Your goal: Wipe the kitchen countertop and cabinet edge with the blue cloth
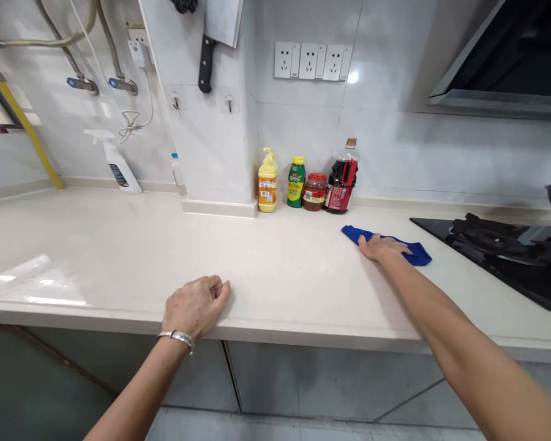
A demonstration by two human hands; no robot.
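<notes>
My right hand reaches out over the counter and lies on a blue cloth, its fingers spread flat and pressing it down. The cloth is spread out between the bottles and the stove, with part of it hidden beneath the hand. At the counter's front edge, my left hand rests as a loose fist with the thumb against the curled fingers; nothing shows in it. A silver bracelet circles the left wrist. Both hands touch the white countertop or what lies on it.
Along the wall stand a yellow pump bottle, a green bottle, a red-lidded jar and a dark sauce bottle. A black gas stove is at right, a spray bottle at left. A cleaver hangs above.
</notes>
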